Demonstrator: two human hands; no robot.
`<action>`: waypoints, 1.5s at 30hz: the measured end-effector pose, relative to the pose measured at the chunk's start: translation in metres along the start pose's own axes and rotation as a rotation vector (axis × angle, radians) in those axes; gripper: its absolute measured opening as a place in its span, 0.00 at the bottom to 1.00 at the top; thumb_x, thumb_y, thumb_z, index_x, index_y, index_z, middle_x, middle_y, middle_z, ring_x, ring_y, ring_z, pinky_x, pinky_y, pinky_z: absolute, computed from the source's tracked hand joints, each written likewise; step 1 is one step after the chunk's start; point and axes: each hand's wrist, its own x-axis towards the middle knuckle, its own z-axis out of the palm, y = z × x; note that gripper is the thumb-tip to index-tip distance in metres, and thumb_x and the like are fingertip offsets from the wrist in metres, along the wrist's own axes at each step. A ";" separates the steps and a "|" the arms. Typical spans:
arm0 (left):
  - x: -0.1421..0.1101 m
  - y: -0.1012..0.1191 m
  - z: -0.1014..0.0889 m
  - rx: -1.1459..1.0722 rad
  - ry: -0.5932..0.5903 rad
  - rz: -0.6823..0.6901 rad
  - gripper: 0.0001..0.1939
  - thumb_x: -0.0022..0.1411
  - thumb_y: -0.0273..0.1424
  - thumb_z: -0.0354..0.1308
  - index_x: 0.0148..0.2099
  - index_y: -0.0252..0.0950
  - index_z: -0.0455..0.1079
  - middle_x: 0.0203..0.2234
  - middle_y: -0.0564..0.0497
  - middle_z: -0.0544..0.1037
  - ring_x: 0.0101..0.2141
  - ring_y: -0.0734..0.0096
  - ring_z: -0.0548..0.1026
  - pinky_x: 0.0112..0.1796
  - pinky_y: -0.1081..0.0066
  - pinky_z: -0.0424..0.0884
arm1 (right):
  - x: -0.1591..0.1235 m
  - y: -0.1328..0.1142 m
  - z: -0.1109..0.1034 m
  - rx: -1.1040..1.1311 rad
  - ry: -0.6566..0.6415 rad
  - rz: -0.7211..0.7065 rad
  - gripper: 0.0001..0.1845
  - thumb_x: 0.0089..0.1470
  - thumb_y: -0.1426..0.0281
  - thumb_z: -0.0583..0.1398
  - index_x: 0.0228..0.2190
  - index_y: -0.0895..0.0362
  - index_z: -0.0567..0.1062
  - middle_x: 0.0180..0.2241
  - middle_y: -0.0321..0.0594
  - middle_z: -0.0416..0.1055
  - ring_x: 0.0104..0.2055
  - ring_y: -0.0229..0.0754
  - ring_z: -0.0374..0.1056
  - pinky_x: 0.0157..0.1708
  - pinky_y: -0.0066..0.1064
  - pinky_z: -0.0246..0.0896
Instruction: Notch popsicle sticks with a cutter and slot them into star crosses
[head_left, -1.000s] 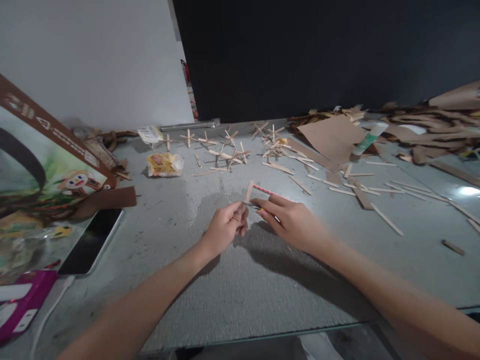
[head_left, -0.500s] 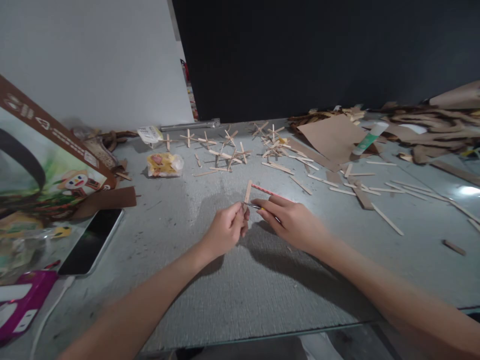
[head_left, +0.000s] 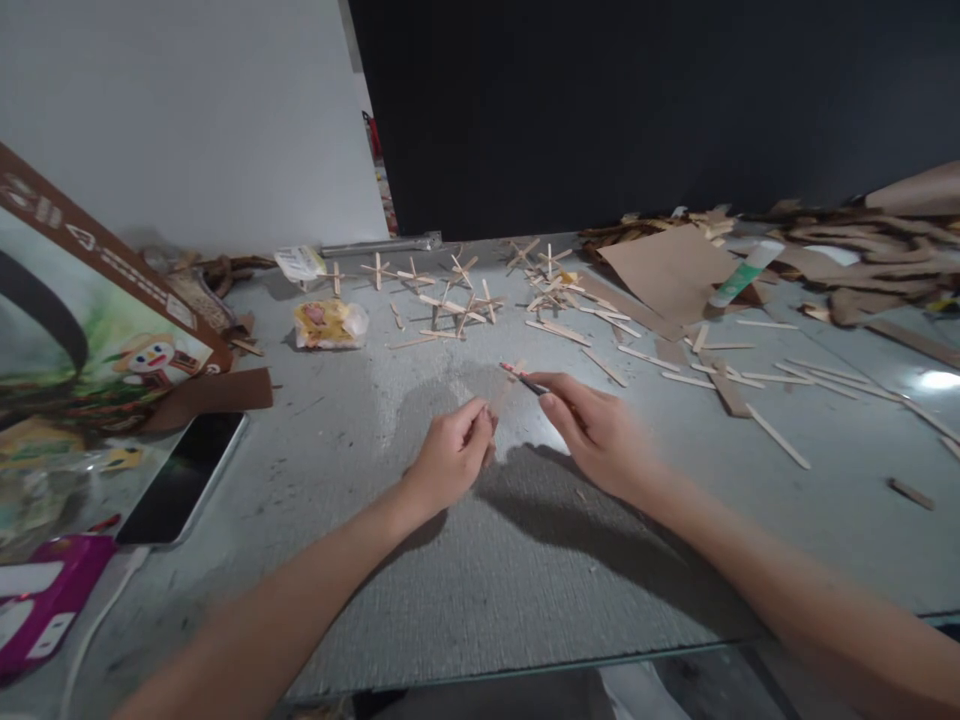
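Note:
My left hand (head_left: pixel 452 452) is closed, its fingers pinching a flat wooden craft stick (head_left: pixel 507 393) that slants up and away and is smeared by motion. My right hand (head_left: pixel 596 425) grips a slim dark tool (head_left: pixel 534 385) between thumb and index finger. Its kind is unclear. The tool points left across the upper part of the stick; whether they touch I cannot tell. A red striped rod (head_left: pixel 509 368) shows just by the tool's tip, most of it hidden.
Several crossed stick pieces (head_left: pixel 465 312) stand at the back, beside a yellow snack packet (head_left: pixel 330 325). Loose sticks (head_left: pixel 776 437), brown card (head_left: pixel 664 275) and a glue stick (head_left: pixel 746 273) lie right. A phone (head_left: pixel 184 480), purple device (head_left: pixel 56 600) and printed bag (head_left: pixel 112 300) are left.
My right hand has moved slightly right and turned, bringing the dark tool up toward the stick's far end. The stick now leans further right; my left hand stays nearly in place.

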 end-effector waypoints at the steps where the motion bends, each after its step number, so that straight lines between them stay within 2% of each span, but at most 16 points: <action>1: -0.001 0.001 0.000 -0.001 -0.012 -0.001 0.20 0.75 0.44 0.47 0.31 0.40 0.57 0.18 0.57 0.65 0.21 0.73 0.65 0.29 0.70 0.61 | 0.000 0.000 0.000 0.024 0.040 0.050 0.21 0.73 0.57 0.51 0.54 0.56 0.74 0.31 0.40 0.76 0.30 0.43 0.71 0.30 0.32 0.64; 3: -0.002 0.003 -0.001 -0.013 -0.041 -0.011 0.21 0.75 0.44 0.47 0.30 0.40 0.57 0.18 0.57 0.65 0.22 0.73 0.65 0.29 0.70 0.61 | 0.001 0.000 0.000 0.077 0.106 0.130 0.21 0.70 0.54 0.55 0.52 0.56 0.73 0.25 0.34 0.70 0.24 0.40 0.63 0.26 0.31 0.57; 5: -0.003 0.003 -0.001 -0.030 -0.076 -0.028 0.22 0.75 0.46 0.47 0.30 0.40 0.57 0.18 0.57 0.64 0.21 0.73 0.64 0.28 0.70 0.60 | 0.003 -0.001 0.000 0.130 0.120 0.166 0.19 0.67 0.54 0.58 0.47 0.55 0.73 0.25 0.32 0.68 0.25 0.39 0.60 0.27 0.31 0.55; 8: -0.004 0.003 -0.002 -0.038 -0.101 -0.034 0.22 0.75 0.46 0.47 0.29 0.40 0.56 0.18 0.57 0.64 0.21 0.73 0.64 0.28 0.70 0.60 | 0.005 -0.002 0.001 0.181 0.074 0.191 0.16 0.65 0.54 0.59 0.36 0.54 0.73 0.25 0.32 0.65 0.26 0.38 0.58 0.27 0.31 0.52; 11: -0.003 0.001 -0.002 -0.059 -0.048 -0.046 0.23 0.74 0.47 0.48 0.29 0.41 0.56 0.18 0.57 0.65 0.22 0.72 0.65 0.28 0.70 0.60 | 0.007 -0.004 0.000 0.219 0.024 0.229 0.18 0.63 0.54 0.59 0.30 0.54 0.70 0.23 0.31 0.60 0.26 0.37 0.56 0.27 0.31 0.50; 17: 0.006 -0.006 -0.006 0.081 0.145 -0.034 0.18 0.71 0.43 0.53 0.32 0.39 0.66 0.21 0.55 0.71 0.25 0.71 0.67 0.30 0.70 0.60 | 0.010 -0.004 0.000 0.277 -0.230 0.381 0.19 0.60 0.53 0.58 0.26 0.53 0.68 0.19 0.30 0.57 0.21 0.36 0.53 0.22 0.30 0.44; 20: 0.012 -0.011 -0.012 0.139 0.113 -0.036 0.12 0.68 0.39 0.58 0.34 0.38 0.72 0.26 0.52 0.77 0.29 0.67 0.72 0.32 0.70 0.63 | 0.010 -0.003 0.001 0.224 -0.347 0.430 0.22 0.60 0.53 0.58 0.21 0.52 0.63 0.16 0.30 0.56 0.18 0.35 0.52 0.20 0.29 0.42; 23: 0.015 -0.016 -0.016 0.139 0.063 -0.067 0.08 0.64 0.35 0.62 0.34 0.37 0.75 0.28 0.51 0.80 0.31 0.66 0.75 0.36 0.69 0.66 | 0.008 -0.004 0.000 0.186 -0.433 0.452 0.22 0.61 0.56 0.58 0.20 0.52 0.64 0.15 0.31 0.58 0.17 0.35 0.53 0.18 0.29 0.43; 26: 0.016 -0.017 -0.015 0.043 0.089 -0.104 0.07 0.62 0.35 0.64 0.36 0.37 0.76 0.28 0.50 0.80 0.31 0.67 0.75 0.35 0.69 0.68 | 0.006 -0.006 0.001 0.240 -0.443 0.454 0.21 0.60 0.56 0.59 0.21 0.52 0.64 0.14 0.31 0.59 0.15 0.35 0.55 0.16 0.28 0.44; 30: 0.016 -0.016 -0.012 -0.207 0.189 -0.165 0.12 0.60 0.39 0.68 0.41 0.36 0.76 0.28 0.52 0.78 0.29 0.68 0.76 0.34 0.70 0.70 | 0.001 -0.011 0.007 0.358 -0.410 0.490 0.20 0.62 0.55 0.57 0.22 0.51 0.63 0.14 0.29 0.58 0.14 0.35 0.54 0.16 0.28 0.46; 32: 0.017 -0.016 -0.011 -0.236 0.198 -0.171 0.12 0.60 0.39 0.68 0.41 0.36 0.76 0.29 0.50 0.80 0.31 0.67 0.78 0.35 0.70 0.71 | -0.001 -0.013 0.011 0.321 -0.404 0.461 0.20 0.63 0.57 0.57 0.22 0.51 0.62 0.15 0.29 0.58 0.15 0.35 0.54 0.17 0.28 0.46; 35: 0.018 -0.019 -0.012 -0.155 0.188 -0.133 0.08 0.60 0.35 0.68 0.38 0.36 0.78 0.32 0.48 0.83 0.34 0.66 0.80 0.39 0.68 0.73 | -0.002 -0.015 0.012 0.162 -0.385 0.360 0.21 0.63 0.60 0.57 0.21 0.52 0.60 0.17 0.30 0.58 0.19 0.36 0.55 0.20 0.29 0.44; 37: 0.020 -0.021 -0.014 -0.103 0.180 -0.124 0.05 0.59 0.32 0.68 0.37 0.36 0.79 0.33 0.47 0.83 0.35 0.65 0.80 0.41 0.67 0.73 | -0.002 -0.015 0.010 0.051 -0.351 0.291 0.20 0.64 0.60 0.57 0.22 0.52 0.62 0.19 0.32 0.61 0.22 0.38 0.58 0.22 0.30 0.46; 42: 0.024 -0.025 -0.017 -0.001 0.098 -0.147 0.05 0.60 0.31 0.67 0.38 0.36 0.80 0.32 0.47 0.84 0.33 0.65 0.79 0.37 0.67 0.72 | 0.000 -0.010 0.000 -0.012 -0.313 0.217 0.16 0.72 0.57 0.50 0.39 0.53 0.70 0.23 0.34 0.71 0.23 0.41 0.66 0.25 0.30 0.53; 45: 0.026 -0.024 -0.019 0.084 0.037 -0.140 0.03 0.61 0.30 0.66 0.37 0.36 0.80 0.29 0.48 0.82 0.31 0.66 0.77 0.35 0.68 0.70 | 0.004 -0.002 -0.008 -0.213 -0.311 0.060 0.13 0.74 0.61 0.49 0.44 0.53 0.70 0.27 0.37 0.75 0.24 0.41 0.69 0.25 0.29 0.50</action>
